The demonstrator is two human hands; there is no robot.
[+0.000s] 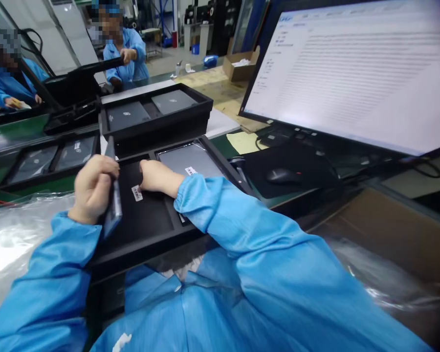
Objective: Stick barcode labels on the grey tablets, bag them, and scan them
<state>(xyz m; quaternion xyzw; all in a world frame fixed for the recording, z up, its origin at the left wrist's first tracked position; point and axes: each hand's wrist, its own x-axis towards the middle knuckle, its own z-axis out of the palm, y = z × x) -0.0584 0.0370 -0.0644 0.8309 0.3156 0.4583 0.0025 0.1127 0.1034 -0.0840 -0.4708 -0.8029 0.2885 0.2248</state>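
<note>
My left hand (93, 188) is closed around the edge of a thin grey tablet-like device (113, 200), held upright on its side over a black tray (146, 234). My right hand (157, 177) rests in the tray's left compartment, fingers curled and pressed on a small white barcode label (137, 193). A second grey device (192, 161) with a white label lies flat in the tray's right compartment. Both my arms are in blue sleeves.
More black trays with grey devices (156, 110) stand behind and to the left (51, 159). A large monitor (352, 68) rises at the right, with a mouse (284, 175) on a black mat. Clear plastic film (18, 230) lies left. Two blue-coated people (126, 54) work across the line.
</note>
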